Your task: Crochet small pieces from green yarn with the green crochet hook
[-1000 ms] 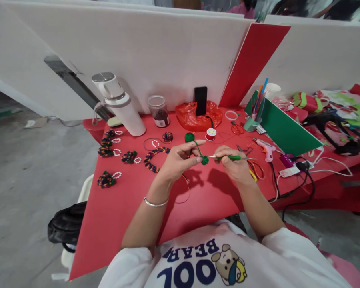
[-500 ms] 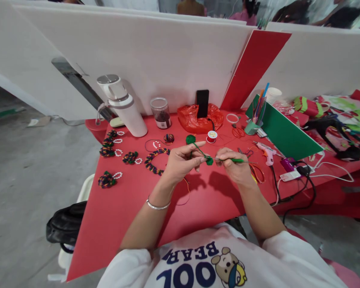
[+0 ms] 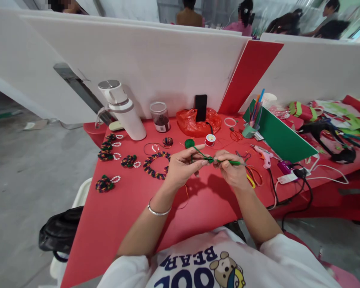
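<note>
My left hand [image 3: 184,165] pinches a small piece of green crochet [image 3: 209,159], with green yarn [image 3: 199,152] running over its raised index finger. Closed around a crochet hook [image 3: 234,163] with a green handle, my right hand [image 3: 229,168] brings the hook's tip to the piece. Behind the left fingers lies a green yarn ball [image 3: 189,143]. A braided multicoloured ring [image 3: 151,171] rests left of my left hand, partly hidden by it. Farther left sit several multicoloured yarn pieces [image 3: 105,184] with white bead loops.
Along the back stand a white flask [image 3: 128,122], a jar [image 3: 160,118] and a phone [image 3: 201,108] on a red plastic bag [image 3: 184,123]. To the right are scissors [image 3: 253,176], a pink glue gun [image 3: 265,156], cables and a green board [image 3: 283,132]. A red thread spool [image 3: 210,140] lies beyond my hands.
The hook and green piece have come closer together, and the piece now looks flatter between my fingers. My view has tilted slightly up, showing more of the people behind the partition.
</note>
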The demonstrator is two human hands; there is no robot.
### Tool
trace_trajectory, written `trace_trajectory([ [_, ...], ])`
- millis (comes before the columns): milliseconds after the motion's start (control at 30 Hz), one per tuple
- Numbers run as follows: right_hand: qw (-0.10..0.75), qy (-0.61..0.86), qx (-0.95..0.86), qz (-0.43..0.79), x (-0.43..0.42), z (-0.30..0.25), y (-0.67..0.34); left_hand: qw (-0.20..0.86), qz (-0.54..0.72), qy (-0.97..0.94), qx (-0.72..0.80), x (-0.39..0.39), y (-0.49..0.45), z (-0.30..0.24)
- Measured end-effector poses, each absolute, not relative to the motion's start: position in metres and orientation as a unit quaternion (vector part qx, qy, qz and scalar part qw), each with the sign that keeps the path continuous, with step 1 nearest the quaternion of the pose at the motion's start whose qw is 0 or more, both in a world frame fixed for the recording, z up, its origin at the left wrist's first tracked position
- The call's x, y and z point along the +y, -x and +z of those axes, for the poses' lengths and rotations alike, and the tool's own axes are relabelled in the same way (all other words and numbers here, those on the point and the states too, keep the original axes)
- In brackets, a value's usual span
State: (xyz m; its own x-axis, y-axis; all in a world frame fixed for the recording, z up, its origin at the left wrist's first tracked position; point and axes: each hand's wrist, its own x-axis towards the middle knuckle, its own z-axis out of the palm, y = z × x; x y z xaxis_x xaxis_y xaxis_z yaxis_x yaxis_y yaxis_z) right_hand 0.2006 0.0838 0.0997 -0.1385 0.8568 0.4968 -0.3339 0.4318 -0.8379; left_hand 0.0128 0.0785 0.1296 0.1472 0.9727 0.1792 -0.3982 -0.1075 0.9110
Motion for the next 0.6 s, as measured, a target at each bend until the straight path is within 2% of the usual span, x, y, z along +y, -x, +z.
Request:
trace_trajectory([
  [200,0.603,0.225,-0.611,0.462,0.083,0.103,-0.203,0.582,0.567,-0.486,0.321,0.079,-0.010,0.130],
  [600,0.526,0.234,-0.693,0.433,0.092,0.115,-0.225,0.633,0.480,-0.521,0.311,0.080,-0.001,0.134],
])
